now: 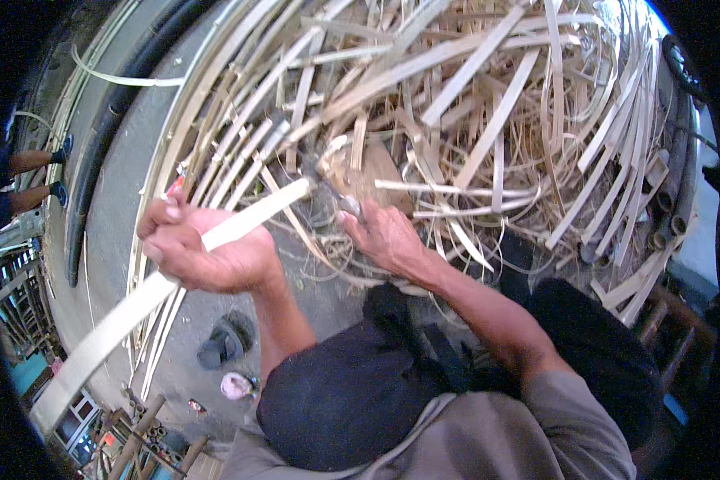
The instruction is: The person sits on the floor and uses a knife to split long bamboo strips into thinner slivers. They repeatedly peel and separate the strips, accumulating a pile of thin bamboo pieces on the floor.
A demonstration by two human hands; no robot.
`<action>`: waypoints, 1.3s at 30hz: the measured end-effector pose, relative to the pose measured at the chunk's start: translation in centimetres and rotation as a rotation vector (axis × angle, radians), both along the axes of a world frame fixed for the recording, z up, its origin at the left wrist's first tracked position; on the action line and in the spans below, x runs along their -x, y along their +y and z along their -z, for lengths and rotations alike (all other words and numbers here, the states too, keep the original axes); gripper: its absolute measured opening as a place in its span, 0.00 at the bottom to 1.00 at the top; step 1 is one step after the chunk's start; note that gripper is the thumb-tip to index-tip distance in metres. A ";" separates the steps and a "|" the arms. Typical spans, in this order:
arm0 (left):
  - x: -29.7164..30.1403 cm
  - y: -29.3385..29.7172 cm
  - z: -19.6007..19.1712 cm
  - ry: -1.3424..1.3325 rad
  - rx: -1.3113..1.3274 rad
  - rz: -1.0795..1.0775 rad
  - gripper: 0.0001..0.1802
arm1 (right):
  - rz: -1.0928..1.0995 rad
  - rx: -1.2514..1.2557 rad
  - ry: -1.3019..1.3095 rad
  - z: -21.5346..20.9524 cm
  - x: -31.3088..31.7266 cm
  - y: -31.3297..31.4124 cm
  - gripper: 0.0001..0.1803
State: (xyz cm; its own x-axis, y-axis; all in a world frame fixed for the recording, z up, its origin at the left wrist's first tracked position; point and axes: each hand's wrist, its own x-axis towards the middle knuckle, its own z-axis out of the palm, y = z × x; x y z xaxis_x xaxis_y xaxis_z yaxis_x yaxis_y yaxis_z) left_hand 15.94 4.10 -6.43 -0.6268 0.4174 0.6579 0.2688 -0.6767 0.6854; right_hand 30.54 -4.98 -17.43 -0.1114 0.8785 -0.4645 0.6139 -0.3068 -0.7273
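A long pale bamboo strip (108,336) runs slantwise from the lower left toward the middle of the head view. Curled around it, palm up, my left hand (224,252) grips the strip partway along. Its far end touches or lies right beside the dark blade of a knife (328,190). My right hand (390,242) is closed on the knife's handle, most of which the fingers hide. Just beyond the blade is a wooden block (376,168), partly covered by shavings.
A heap of bamboo strips (472,88) and curled shavings spreads ahead. Bamboo tubes (680,204) lie at the far right. On the left are a long dark pole (108,128) and another person's legs (32,180). A dark sandal (224,342) lies on the floor near my knee.
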 end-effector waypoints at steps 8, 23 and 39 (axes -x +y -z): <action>0.1 -0.4 0.5 0.030 0.068 0.133 0.23 | 0.048 0.033 0.030 2.3 -0.6 -1.9 0.28; 1.1 -0.5 -2.2 0.040 0.156 0.502 0.29 | 0.185 0.155 0.223 3.3 -2.5 -3.9 0.30; -4.0 -4.0 1.1 -0.289 0.898 1.253 0.38 | -0.082 -0.750 0.677 -16.5 -4.6 5.2 0.25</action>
